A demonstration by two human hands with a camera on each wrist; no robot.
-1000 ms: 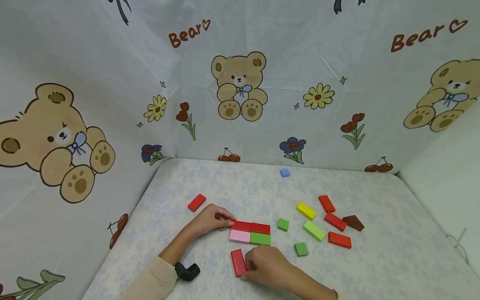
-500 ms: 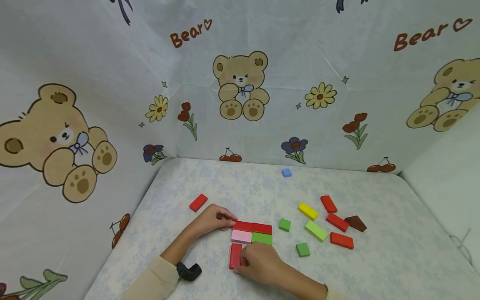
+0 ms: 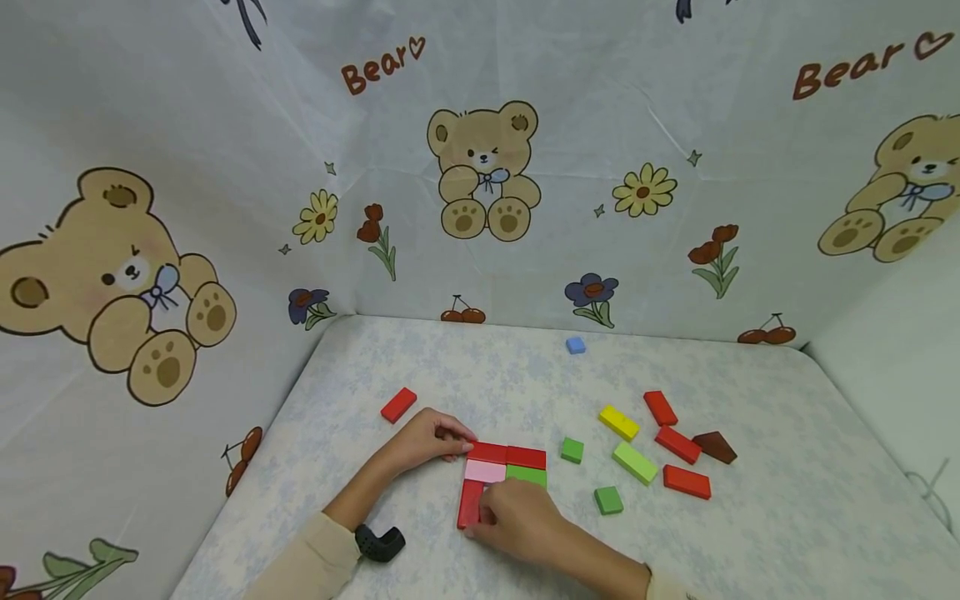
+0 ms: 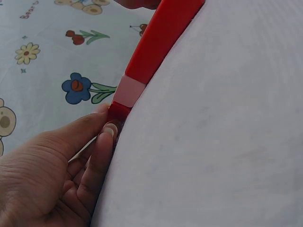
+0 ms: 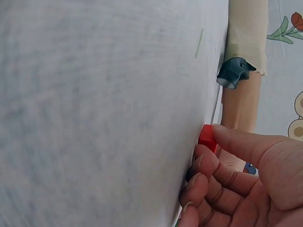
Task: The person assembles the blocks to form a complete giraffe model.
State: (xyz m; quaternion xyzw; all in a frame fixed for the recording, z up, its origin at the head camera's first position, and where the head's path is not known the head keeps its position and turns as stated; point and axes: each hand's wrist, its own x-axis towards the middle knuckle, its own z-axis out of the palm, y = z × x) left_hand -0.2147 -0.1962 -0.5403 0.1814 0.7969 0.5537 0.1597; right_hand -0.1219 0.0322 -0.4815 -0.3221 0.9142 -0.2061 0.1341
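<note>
In the head view, two red blocks lie end to end, the left one (image 3: 489, 452) and the right one (image 3: 527, 458). A pink block (image 3: 485, 472) and a green block (image 3: 527, 474) lie along their near side. My left hand (image 3: 427, 437) pinches the left red block's outer end between thumb and fingers. My right hand (image 3: 525, 521) grips another red block (image 3: 469, 505), lengthwise below the pink one, its far end against it. In the right wrist view the thumb lies on that red block's end (image 5: 207, 136); in the left wrist view it adjoins the pink block (image 4: 129, 91).
Right of the hands lie small green blocks (image 3: 572, 451), a yellow block (image 3: 618, 422), a lime block (image 3: 634, 463), several red blocks (image 3: 686, 482) and a brown piece (image 3: 715, 447). A red block (image 3: 398, 405) lies at left, a blue block (image 3: 575, 345) at the back.
My right hand has turned the red block straight and slid it away from me, up against the pink block. The left hand stays at the row's left end.
</note>
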